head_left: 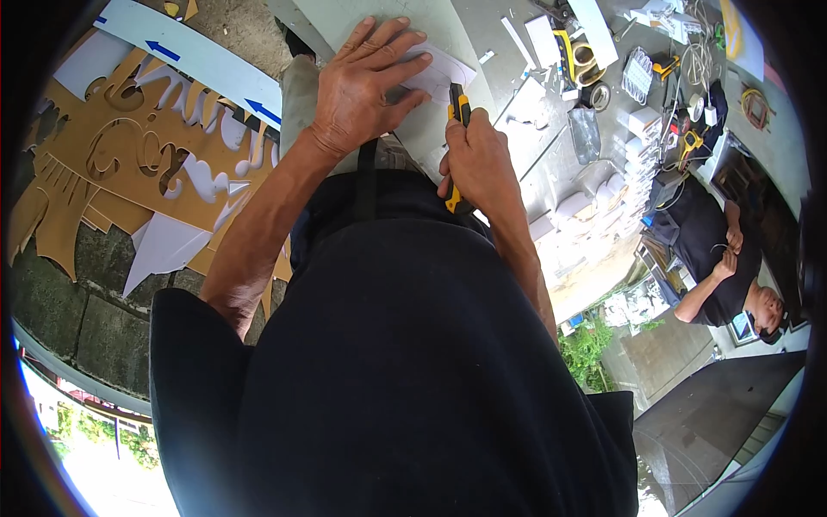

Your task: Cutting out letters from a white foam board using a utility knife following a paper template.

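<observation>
My left hand lies flat, fingers spread, on a white sheet with drawn lines, which rests on a pale grey board at top centre. My right hand grips a yellow-and-black utility knife, its front end by the sheet's lower right part, just right of my left hand. The blade's tip is too small to make out.
Brown-and-white cut sheet offcuts and a long board with blue arrows lie at left. A cluttered work area with tools and tape is at right, where another person holds something thin.
</observation>
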`<state>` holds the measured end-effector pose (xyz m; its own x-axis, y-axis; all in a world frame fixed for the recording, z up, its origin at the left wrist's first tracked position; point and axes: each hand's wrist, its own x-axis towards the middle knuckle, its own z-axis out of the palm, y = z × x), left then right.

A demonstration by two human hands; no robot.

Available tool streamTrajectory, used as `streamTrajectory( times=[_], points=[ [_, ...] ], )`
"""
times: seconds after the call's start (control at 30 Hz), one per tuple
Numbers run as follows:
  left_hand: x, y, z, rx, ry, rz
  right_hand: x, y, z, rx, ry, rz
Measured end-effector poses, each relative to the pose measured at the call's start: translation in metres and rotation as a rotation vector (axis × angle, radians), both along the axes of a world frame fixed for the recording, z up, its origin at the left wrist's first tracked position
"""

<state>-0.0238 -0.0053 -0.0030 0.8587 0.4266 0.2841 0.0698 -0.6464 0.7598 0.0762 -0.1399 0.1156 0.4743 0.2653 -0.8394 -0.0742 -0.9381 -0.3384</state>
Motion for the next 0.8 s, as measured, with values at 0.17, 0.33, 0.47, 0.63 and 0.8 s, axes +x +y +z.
streamTrajectory(
  times=[0.17,0.33,0.47,0.63,0.8],
  points=[
    [-0.001,0.001,-0.001,0.01,0.003,0.002,-0.005,0.004,-0.001,0.025,0.012,-0.049],
    [0.001,0.003,0.0,0.008,-0.004,0.002,-0.009,0.002,-0.006,-0.01,-0.055,-0.042],
    [0.005,0.003,0.005,0.015,0.003,-0.015,-0.007,-0.003,-0.005,0.007,-0.067,-0.067],
    [-0.002,-0.001,0.001,-0.01,0.004,0.007,0.001,-0.007,0.009,0.013,0.024,-0.151],
    [0.0,0.002,0.005,0.039,0.005,0.005,0.018,-0.034,0.009,0.146,-0.095,-0.243]
  ],
)
